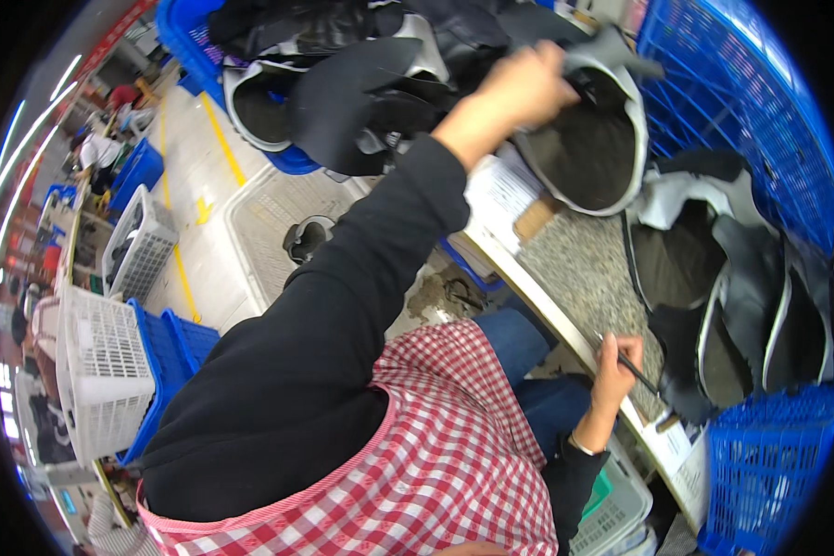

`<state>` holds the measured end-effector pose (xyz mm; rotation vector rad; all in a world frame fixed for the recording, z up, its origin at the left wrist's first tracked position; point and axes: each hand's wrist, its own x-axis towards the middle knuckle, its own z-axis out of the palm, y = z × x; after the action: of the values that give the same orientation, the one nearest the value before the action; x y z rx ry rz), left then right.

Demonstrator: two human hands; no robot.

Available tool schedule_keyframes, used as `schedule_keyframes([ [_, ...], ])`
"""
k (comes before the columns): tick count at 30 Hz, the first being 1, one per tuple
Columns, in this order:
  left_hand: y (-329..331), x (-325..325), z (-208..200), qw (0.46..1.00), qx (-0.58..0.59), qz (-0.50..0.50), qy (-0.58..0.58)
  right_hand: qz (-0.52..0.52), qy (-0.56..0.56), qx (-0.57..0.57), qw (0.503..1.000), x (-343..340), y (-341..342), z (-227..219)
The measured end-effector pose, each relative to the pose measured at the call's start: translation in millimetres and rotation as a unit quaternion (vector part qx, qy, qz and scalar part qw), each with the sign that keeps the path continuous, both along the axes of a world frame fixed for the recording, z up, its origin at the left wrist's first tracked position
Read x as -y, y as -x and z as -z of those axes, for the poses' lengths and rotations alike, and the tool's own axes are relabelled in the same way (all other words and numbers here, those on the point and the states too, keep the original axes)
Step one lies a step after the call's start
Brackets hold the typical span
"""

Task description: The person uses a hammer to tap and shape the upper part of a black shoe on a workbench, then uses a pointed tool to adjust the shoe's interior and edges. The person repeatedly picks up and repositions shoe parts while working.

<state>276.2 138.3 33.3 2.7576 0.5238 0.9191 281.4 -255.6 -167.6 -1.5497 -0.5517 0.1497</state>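
My left hand, slightly blurred, reaches over the far side of the bench and closes on a dark shoe upper with a pale grey edge. Its opening faces up, showing a dark lining. Close to the bench's near edge, my right hand is closed round a slim black pen-like tool; a small pale tip pokes out past the fingers. Right of the speckled bench top lie several more black and grey shoe uppers, overlapping one another.
A blue crate heaped with shoe uppers stands at the far left of the bench. Blue crates rise behind and at the right. Printed papers lie on the bench. A white basket sits on the floor.
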Motion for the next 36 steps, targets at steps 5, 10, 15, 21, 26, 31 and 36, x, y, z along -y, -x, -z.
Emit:
schedule_keyframes([
  [5,23.0,-27.4,24.9,0.979,0.166,0.106,-0.052,-0.039,-0.041,-0.005,0.998,7.7,-0.1,1.6],
  [10,188.1,-157.7,26.8,0.942,0.186,-0.253,-0.121,-0.035,-0.013,-0.008,0.999,6.3,-1.3,3.5],
  [15,284.3,-159.7,97.0,0.858,0.304,-0.280,0.305,0.011,-0.003,-0.004,1.000,-4.6,-2.8,0.6],
  [21,230.1,-137.8,142.5,0.853,0.348,-0.105,0.375,0.034,0.008,-0.022,0.999,-7.4,-0.4,-7.0],
  [26,232.6,-142.8,156.6,0.655,0.526,-0.207,0.501,0.028,0.009,-0.024,0.999,-2.6,7.6,-5.5],
  [31,234.7,-119.4,154.9,0.668,0.540,-0.031,0.511,0.023,0.026,-0.033,0.999,-3.9,8.5,-3.4],
  [36,207.6,-100.4,67.0,0.844,0.453,0.024,0.285,0.021,0.017,-0.034,0.999,-6.5,7.8,-4.1],
])
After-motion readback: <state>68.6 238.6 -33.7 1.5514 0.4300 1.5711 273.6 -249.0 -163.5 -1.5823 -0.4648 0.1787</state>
